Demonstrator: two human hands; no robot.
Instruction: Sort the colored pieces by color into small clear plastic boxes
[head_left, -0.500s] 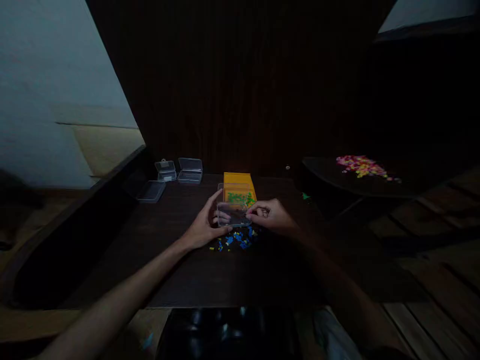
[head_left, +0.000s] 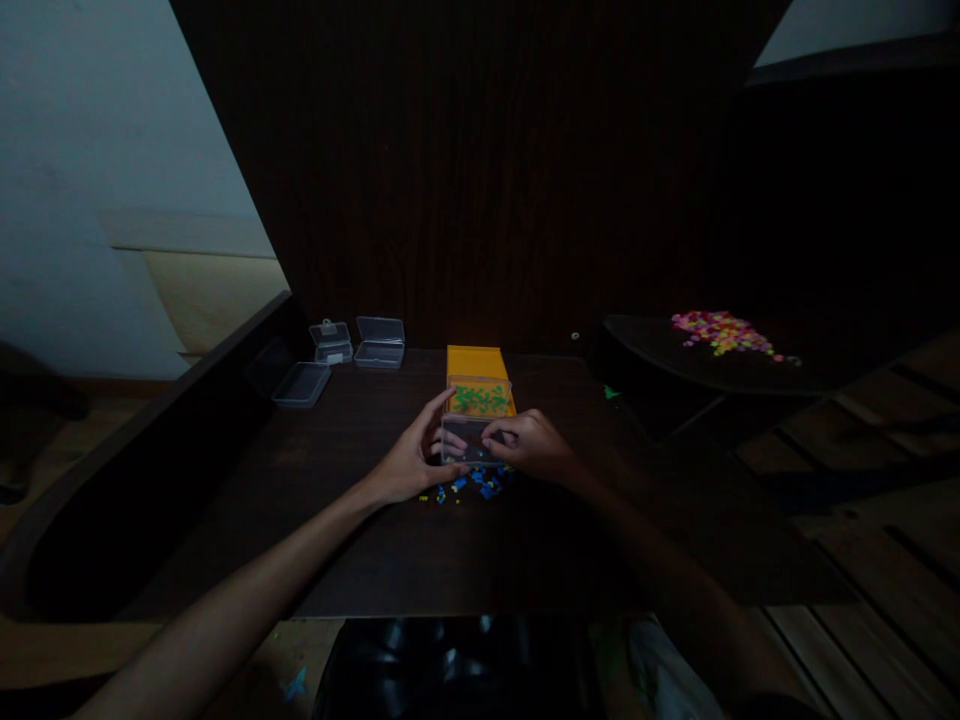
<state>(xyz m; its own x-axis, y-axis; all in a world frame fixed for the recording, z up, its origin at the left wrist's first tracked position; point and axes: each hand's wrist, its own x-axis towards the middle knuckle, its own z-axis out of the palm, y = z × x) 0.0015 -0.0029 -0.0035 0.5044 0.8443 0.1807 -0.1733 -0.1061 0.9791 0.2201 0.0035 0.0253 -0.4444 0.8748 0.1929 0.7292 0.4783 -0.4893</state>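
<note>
The left hand (head_left: pixel 409 465) is gripping an open clear box (head_left: pixel 471 430) near the blue and yellow pieces (head_left: pixel 489 488) on the table (head_left: pixel 375 560). The right hand (head_left: pixel 536 447) is bunching its fingers at the box, apart from the left; whether they are pinching anything cannot be told. A yellow case (head_left: pixel 474 360) is lying behind.

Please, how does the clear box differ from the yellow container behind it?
The clear box is colourless and see-through; the yellow container is strongly yellow. The left hand holds the clear box, while the yellow container rests on the table. Both look rectangular.
</note>
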